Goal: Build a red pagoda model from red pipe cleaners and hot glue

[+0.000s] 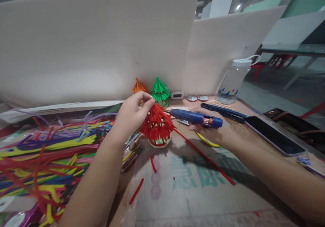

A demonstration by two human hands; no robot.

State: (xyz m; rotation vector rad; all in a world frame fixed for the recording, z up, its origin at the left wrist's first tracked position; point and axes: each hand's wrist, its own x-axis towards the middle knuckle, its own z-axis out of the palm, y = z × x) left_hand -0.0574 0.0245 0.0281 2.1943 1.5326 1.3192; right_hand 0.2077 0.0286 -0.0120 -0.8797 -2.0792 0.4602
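Note:
A red tiered pagoda model (157, 132) made of pipe cleaners stands upright on a pale base at the middle of the table. My left hand (135, 113) pinches its tip between thumb and fingers; the exact contact is partly hidden. In my right hand (207, 123) is a blue hot glue gun (189, 116), its nozzle pointing left at the pagoda's upper roof. A long red pipe cleaner (205, 156) slants from the pagoda's lower right side toward the front. Short red pipe cleaner pieces (136, 191) lie in front.
Many coloured pipe cleaners (50, 152) cover the left side. Behind stand a green pagoda (160, 90) and an orange one (137, 86), near a small digital display (177, 95). At right are a water bottle (228, 81), a flat iron (223, 112) and a phone (274, 134).

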